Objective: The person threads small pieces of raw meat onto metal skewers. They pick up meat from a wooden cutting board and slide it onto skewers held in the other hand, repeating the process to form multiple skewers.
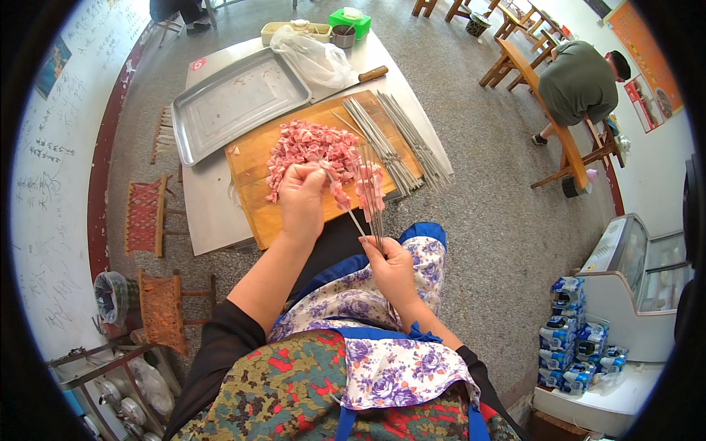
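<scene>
My right hand [392, 271] grips a bundle of metal skewers [375, 226], points upward. Pieces of raw meat [369, 190] are threaded on some of them. One skewer [356, 219] leans away from the bundle toward my left hand, with meat [340, 195] partway along it. My left hand [302, 198] pinches a small piece of meat [325, 164] at that skewer's upper end. Behind my fingers, a heap of diced raw meat [311, 142] covers part of a wooden cutting board [251, 182]. Loose skewers [383, 146] lie along the board's right side.
More skewers [416, 143] rest beside the board on the table [207, 220]. Beyond it are a metal tray [237, 105], a wooden-handled knife [373, 74], a plastic bag [317, 58] and a green box [353, 25]. Folding stools [146, 215] stand left. A person [579, 85] sits at far right.
</scene>
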`<action>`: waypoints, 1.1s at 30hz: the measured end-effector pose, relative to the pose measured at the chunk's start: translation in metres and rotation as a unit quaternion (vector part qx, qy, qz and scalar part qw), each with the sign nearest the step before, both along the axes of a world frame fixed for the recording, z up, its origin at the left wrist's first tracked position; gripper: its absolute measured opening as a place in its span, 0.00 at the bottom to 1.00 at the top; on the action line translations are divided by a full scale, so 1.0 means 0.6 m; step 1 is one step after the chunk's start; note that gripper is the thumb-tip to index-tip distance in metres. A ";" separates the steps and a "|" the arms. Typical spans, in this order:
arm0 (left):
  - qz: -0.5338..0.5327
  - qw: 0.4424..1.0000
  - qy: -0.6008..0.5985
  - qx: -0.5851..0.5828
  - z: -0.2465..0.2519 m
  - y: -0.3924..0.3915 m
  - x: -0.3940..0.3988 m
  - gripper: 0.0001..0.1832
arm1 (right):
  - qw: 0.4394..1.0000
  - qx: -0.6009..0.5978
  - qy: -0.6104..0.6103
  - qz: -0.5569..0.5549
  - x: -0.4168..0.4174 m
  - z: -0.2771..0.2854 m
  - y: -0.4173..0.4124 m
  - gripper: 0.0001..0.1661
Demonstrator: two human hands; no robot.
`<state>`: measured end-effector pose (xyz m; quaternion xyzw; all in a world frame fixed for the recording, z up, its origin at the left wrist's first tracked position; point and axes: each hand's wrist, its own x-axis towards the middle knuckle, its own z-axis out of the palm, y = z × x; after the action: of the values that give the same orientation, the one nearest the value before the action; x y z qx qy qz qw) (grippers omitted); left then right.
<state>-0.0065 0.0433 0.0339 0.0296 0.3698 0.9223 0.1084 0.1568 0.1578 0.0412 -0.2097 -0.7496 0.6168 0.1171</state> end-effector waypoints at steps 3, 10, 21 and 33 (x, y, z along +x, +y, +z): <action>-0.016 0.999 0.030 0.007 -0.004 0.003 -0.001 0.04 | 0.999 0.027 0.028 -0.004 -0.013 0.013 0.006 0.11; -0.131 0.990 0.026 0.041 0.061 -0.005 0.003 0.07 | 0.999 -0.053 0.003 -0.001 -0.010 0.035 0.014 0.09; -0.222 0.974 0.015 0.033 0.027 -0.034 -0.016 0.10 | 0.964 -0.259 -0.022 0.046 0.007 0.037 0.029 0.09; -0.233 0.972 -0.001 -0.001 0.012 -0.081 -0.043 0.10 | 0.974 -0.226 -0.019 0.023 0.006 0.036 0.022 0.10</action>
<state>-0.0325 -0.0050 0.0412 0.1138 0.3539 0.8712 0.3208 0.1603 0.1708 0.0630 -0.2249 -0.5977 0.7686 0.0378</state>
